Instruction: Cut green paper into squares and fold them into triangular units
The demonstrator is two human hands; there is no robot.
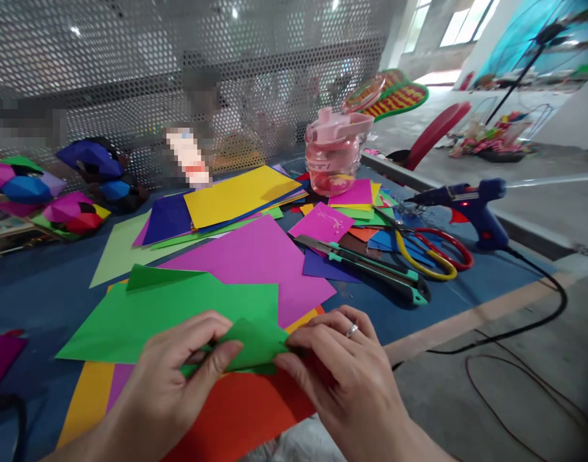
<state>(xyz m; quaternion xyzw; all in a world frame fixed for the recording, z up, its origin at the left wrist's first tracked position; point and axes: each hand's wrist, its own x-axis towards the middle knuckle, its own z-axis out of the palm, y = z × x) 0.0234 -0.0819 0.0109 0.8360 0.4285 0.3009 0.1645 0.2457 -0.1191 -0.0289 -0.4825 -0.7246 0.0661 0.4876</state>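
Observation:
A small folded piece of green paper is held between my two hands, low over the table's near side. My left hand is closed on its left end, thumb on top. The fingertips of my right hand, which wears a ring, pinch its right end. Just behind lies a larger green sheet with a raised flap at its far edge. Under it a magenta sheet shows. An orange-red sheet is beneath my hands. The undersides of the folded paper are hidden.
To the right lie a utility knife, scissors and a blue glue gun with its black cord. A pink water bottle stands behind paper scraps. Stacked sheets and colourful faceted paper shapes are at the back left.

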